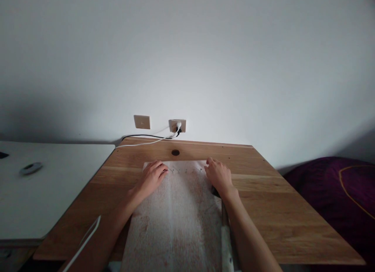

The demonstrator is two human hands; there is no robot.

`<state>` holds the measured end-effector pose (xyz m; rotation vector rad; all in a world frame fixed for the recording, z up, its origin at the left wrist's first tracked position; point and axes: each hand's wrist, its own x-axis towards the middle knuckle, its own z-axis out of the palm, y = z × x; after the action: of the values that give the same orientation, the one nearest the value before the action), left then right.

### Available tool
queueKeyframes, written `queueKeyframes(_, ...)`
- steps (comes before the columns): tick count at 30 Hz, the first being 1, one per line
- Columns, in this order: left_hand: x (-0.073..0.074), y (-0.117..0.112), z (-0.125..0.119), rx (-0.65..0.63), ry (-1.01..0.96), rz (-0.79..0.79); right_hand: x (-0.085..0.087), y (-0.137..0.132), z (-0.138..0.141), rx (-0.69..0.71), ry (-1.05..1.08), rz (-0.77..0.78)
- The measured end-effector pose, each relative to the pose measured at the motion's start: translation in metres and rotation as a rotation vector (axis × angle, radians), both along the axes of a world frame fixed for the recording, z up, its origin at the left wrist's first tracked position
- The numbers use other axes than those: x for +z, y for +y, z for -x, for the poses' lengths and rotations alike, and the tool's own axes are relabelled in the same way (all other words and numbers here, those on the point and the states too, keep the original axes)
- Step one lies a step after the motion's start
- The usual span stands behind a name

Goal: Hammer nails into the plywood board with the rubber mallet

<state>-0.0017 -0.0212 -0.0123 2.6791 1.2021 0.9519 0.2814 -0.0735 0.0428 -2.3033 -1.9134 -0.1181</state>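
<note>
A whitish, worn wooden board [172,217] lies lengthwise before me. Several thin nails [186,171] stand in a row near its far edge. Over the far left corner, my left hand [152,175] has its fingers curled together beside the leftmost nails; whatever is at the fingertips is too small to make out. My right hand [219,174] is at the far right corner, its fingers bent in towards the rightmost nail, their contents hidden. A hammer [226,240] lies along the board's right side, its dark head partly covered by my right wrist.
The board rests on a wooden table [269,209] with a dark round hole [175,152]. Cables [146,142] run from a wall socket [182,125] along the back. On the left, a white table [58,186] bears a ring-shaped object [31,168]. Purple fabric [328,186] bulges at right.
</note>
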Motion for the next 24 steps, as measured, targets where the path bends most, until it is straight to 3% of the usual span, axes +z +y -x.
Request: queueKeyframes(24, 0.0005, -0.0018, -0.0023, 0.011, -0.009, -0.024, 0.0054, -0.0034, -0.0062, -0.074, 0.000, 0.078)
